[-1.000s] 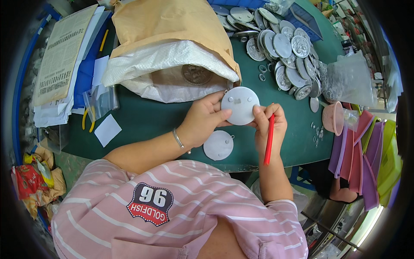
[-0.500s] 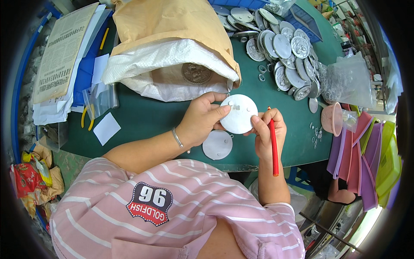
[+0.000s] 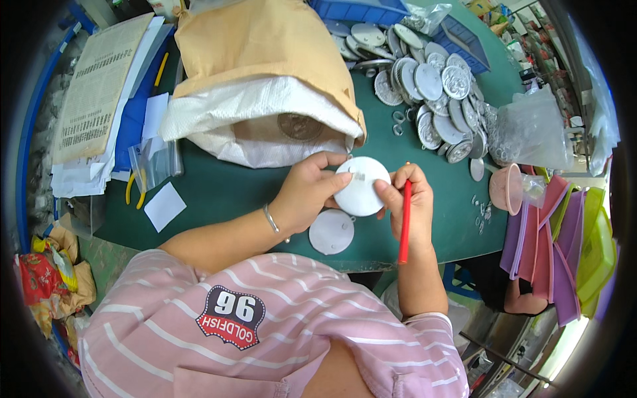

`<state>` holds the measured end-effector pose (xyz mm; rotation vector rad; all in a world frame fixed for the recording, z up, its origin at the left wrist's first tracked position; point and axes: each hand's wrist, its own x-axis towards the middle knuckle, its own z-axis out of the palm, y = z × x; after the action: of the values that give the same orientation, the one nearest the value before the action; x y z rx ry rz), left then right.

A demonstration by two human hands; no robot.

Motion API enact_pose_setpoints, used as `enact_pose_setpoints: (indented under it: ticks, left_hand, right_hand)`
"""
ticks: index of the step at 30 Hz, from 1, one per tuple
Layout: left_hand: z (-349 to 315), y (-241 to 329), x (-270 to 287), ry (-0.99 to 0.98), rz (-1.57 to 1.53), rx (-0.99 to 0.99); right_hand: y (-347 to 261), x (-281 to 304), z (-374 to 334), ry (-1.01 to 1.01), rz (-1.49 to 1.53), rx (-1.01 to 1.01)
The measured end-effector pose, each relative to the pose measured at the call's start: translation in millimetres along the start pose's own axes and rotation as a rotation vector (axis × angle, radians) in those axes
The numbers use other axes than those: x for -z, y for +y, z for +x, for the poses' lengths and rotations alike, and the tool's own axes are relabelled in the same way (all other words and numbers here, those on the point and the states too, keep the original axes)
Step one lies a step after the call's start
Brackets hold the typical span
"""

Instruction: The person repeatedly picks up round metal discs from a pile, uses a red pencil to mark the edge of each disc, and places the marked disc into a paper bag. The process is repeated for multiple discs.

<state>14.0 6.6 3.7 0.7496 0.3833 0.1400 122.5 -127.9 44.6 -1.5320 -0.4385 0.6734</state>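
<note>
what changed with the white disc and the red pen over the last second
The white disc came down a little toward the table and nearer the second disc. The left hand shifted its fingers onto the disc's face, and the right hand swung the red pen from slanted to nearly upright. Nothing was picked up or let go. The second disc, the sack and the pile of metal discs stayed put.

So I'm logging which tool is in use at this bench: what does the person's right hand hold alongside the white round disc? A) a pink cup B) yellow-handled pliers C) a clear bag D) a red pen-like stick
D: the right hand grips a red stick that points down toward the table edge, while its fingertips and the left hand steady the white disc.
</note>
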Motion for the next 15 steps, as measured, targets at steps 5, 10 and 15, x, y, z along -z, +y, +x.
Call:
enact_pose_setpoints:
  ticks: [5, 10, 15]
  left_hand:
    - [5.3, -8.4, -0.2, 0.041, -0.032, -0.039]
    - [5.6, 2.2, 3.0, -0.026, 0.018, -0.050]
    - [3.2, 8.5, 2.3, -0.235, -0.133, 0.010]
  right_hand:
    - [-2.7, 15.4, 17.0, -0.168, -0.135, 0.015]
    - [-33.5, 34.5, 39.3, -0.099, -0.011, 0.136]
    - [-47.1, 18.1, 37.2, 0.058, -0.593, 0.724]
